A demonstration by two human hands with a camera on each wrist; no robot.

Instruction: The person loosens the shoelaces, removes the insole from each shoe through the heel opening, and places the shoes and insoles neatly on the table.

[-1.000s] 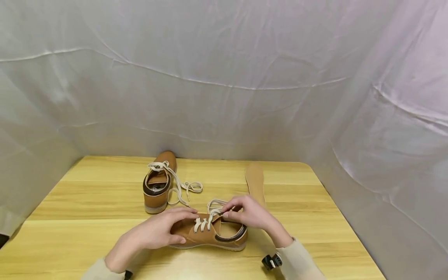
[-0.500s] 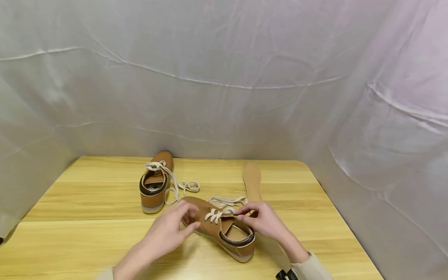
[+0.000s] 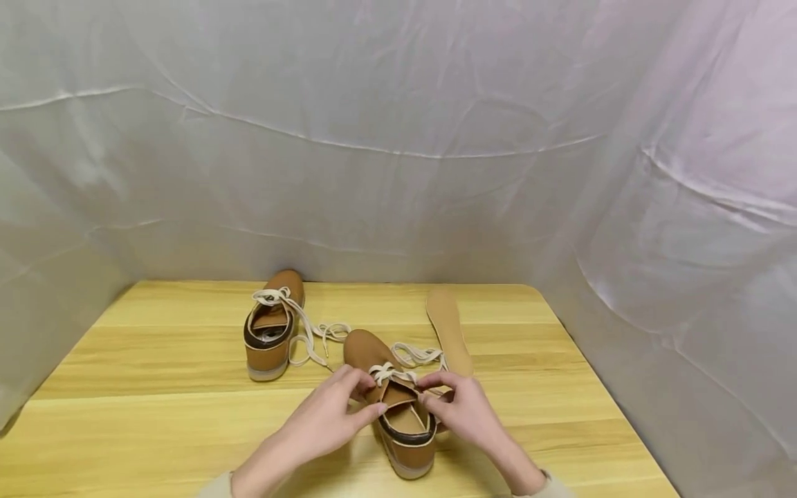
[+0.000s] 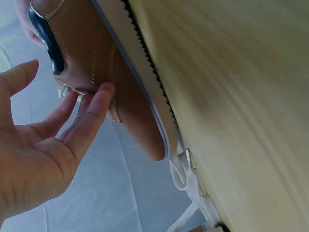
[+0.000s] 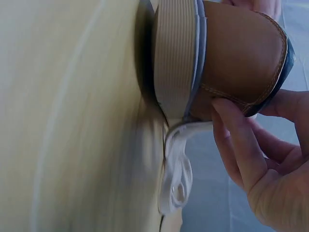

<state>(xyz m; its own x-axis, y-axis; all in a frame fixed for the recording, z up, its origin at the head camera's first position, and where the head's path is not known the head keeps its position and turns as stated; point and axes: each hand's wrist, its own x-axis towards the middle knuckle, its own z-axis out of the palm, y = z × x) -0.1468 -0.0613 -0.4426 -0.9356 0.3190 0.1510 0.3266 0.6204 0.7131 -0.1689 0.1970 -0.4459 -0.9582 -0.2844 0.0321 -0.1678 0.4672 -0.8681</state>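
Note:
A brown lace-up shoe with a dark padded collar stands on the wooden table, toe pointing away and slightly left. My right hand pinches the right side of its opening; in the right wrist view the fingers press the outer side while the thumb goes behind the collar. On the other side my left hand touches the upper beside the laces with its fingertips, the thumb standing apart from the leather. Cream laces cross the front, and a loose length trails right.
A second brown shoe stands farther back on the left, its laces spilling onto the table. A tan insole lies flat behind my right hand. Grey fabric hangs around the back and sides.
The shoe has turned from lying sideways, toe left, to toe pointing away. My left hand left the toe area and came to the shoe's left side; my right hand stayed at the opening.

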